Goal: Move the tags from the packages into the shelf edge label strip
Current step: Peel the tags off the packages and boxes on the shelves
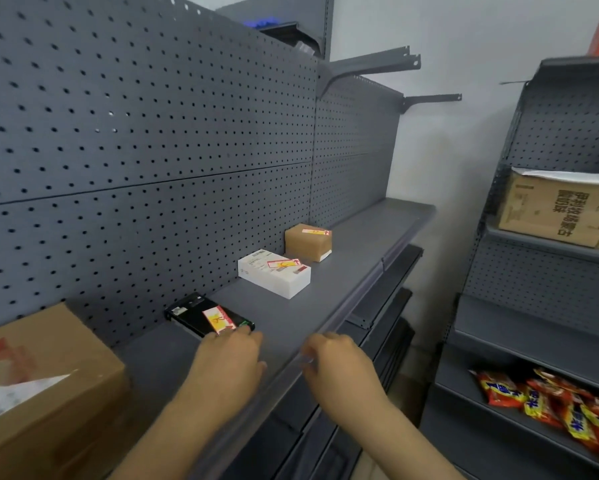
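Note:
Three small packages lie on the grey shelf: a black box nearest, a white box behind it, and a brown box farthest. Each carries a red-and-yellow tag: one tag on the black box, one tag on the white box, one tag on the brown box. My left hand reaches over the shelf, its fingertips at the near end of the black box's tag. My right hand hovers at the shelf edge label strip, fingers loosely curled, holding nothing that I can see.
A large cardboard box stands on the shelf at the left. Pegboard backs the shelf. To the right, another shelf unit holds a carton and several red snack packs. Lower shelves jut out below the strip.

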### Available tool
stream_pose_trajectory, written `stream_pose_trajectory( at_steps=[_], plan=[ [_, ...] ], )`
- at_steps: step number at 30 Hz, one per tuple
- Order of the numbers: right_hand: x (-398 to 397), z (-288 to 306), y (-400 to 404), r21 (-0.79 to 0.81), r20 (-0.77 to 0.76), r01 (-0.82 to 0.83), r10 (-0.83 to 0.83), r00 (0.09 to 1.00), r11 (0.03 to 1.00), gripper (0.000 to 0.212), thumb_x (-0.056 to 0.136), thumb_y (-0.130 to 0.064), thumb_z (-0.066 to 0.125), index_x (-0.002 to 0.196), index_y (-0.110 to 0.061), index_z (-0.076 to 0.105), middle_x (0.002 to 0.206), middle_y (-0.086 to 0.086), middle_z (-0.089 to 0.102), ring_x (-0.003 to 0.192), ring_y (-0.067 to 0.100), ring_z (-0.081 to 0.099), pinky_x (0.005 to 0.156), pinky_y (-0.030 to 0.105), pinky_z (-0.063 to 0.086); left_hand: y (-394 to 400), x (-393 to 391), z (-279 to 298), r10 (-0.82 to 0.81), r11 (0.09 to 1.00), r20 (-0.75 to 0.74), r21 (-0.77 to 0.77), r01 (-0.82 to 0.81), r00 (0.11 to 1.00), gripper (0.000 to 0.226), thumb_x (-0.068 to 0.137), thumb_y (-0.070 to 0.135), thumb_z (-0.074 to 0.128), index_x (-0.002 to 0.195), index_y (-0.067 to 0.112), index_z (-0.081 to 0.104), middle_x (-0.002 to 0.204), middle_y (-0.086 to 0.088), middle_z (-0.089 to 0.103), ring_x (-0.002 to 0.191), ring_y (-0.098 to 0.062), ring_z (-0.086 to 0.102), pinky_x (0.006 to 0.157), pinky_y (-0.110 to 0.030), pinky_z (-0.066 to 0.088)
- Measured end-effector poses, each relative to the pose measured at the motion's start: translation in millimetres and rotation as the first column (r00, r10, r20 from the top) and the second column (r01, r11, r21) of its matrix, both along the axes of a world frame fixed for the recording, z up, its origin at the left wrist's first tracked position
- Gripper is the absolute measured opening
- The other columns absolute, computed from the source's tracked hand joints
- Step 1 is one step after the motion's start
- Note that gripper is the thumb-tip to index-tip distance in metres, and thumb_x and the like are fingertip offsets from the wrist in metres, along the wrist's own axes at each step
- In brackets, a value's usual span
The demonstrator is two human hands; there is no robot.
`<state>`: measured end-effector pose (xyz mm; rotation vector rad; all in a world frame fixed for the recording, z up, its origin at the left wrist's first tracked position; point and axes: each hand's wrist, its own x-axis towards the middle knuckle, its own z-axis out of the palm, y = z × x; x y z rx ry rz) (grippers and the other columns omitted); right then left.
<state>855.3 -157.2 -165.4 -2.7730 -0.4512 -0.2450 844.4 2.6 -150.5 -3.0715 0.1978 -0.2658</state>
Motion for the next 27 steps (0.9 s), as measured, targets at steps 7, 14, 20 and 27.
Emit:
stream_pose_trajectory(
  at_steps=[7, 14, 20, 27],
  plan=[
    [83, -4, 3, -0.007, -0.049, -0.111, 0.111, 0.993, 0.994, 0.018, 0.086, -0.011, 0.052, 0.101, -0.014, 0.062, 0.105, 0.007, 0.062, 0.095, 0.027, 0.058, 0.076, 0.034, 0.052, 0, 59, -8, 0.097, 0.995, -0.013, -0.003, -0.097, 0.995, 0.031, 0.095, 0.038, 0.049, 0.121, 0.02, 0.053, 0.121, 0.001, 0.058, 0.111, -0.019, 0.055, 0.093, -0.032, 0.043],
    [159, -1, 5, 0.003, -0.05, -0.298, 0.298, 0.953, 0.954, 0.021, 0.093, -0.016, 0.051, 0.111, -0.017, 0.061, 0.116, 0.008, 0.061, 0.103, 0.027, 0.058, 0.084, 0.037, 0.053, -6, 105, -15, 0.309, 0.951, -0.03, -0.023, -0.31, 0.951, 0.026, 0.095, 0.036, 0.048, 0.115, 0.02, 0.055, 0.12, 0.0, 0.058, 0.11, -0.02, 0.055, 0.09, -0.031, 0.042],
    [192, -8, 28, 0.099, -0.08, -0.464, 0.472, 0.878, 0.88, 0.022, 0.092, -0.022, 0.055, 0.112, -0.019, 0.063, 0.113, 0.006, 0.066, 0.103, 0.023, 0.059, 0.083, 0.033, 0.051, 7, 99, -19, 0.486, 0.873, -0.023, -0.041, -0.486, 0.874, 0.03, 0.095, 0.036, 0.049, 0.12, 0.022, 0.054, 0.118, 0.0, 0.059, 0.106, -0.02, 0.057, 0.086, -0.031, 0.045],
    [201, -28, 82, 0.147, -0.188, -0.526, 0.546, 0.816, 0.838, 0.023, 0.093, -0.028, 0.056, 0.111, -0.015, 0.063, 0.111, 0.005, 0.066, 0.099, 0.021, 0.062, 0.075, 0.03, 0.048, 34, 81, -22, 0.608, 0.793, -0.044, -0.018, -0.609, 0.793, 0.028, 0.094, 0.034, 0.049, 0.117, 0.019, 0.054, 0.118, -0.001, 0.059, 0.105, -0.02, 0.058, 0.085, -0.031, 0.046]
  ],
)
